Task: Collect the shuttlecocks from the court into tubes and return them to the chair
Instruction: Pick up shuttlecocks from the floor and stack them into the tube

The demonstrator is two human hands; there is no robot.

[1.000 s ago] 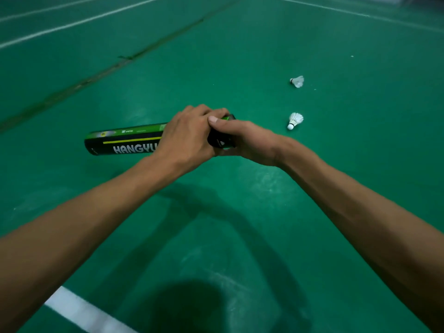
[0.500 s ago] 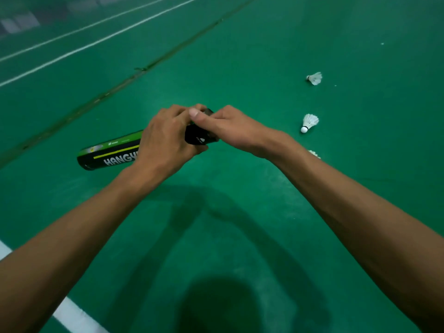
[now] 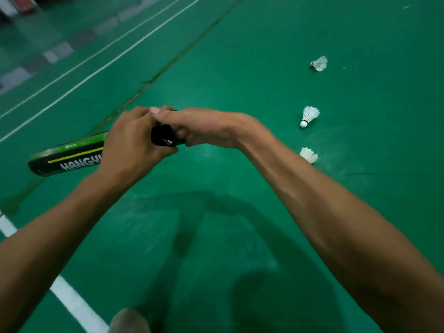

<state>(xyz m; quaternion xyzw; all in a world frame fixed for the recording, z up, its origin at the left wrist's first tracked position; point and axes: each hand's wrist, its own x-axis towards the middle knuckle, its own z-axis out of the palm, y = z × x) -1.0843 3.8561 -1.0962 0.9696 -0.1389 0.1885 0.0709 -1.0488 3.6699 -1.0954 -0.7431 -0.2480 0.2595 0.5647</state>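
Note:
A black and green shuttlecock tube (image 3: pixel 69 156) lies nearly level in the air, and my left hand (image 3: pixel 131 143) grips its right part. My right hand (image 3: pixel 199 127) curls round the black cap (image 3: pixel 163 138) at the tube's right end. Three white shuttlecocks lie on the green court to the right: one far (image 3: pixel 319 63), one in the middle (image 3: pixel 309 115), and one nearest (image 3: pixel 308 155), partly behind my right forearm. The inside of the tube is hidden.
White court lines (image 3: pixel 72 301) cross the floor at lower left and run across the upper left (image 3: pixel 103 66). A dark seam (image 3: pixel 168 66) runs diagonally across the court. My shadow falls on the floor below my arms. A foot tip (image 3: pixel 129 320) shows at the bottom.
The tube has tilted, its left end lower. My view has shifted, bringing a third shuttlecock out beside my right forearm. Both hands keep their hold at the cap end.

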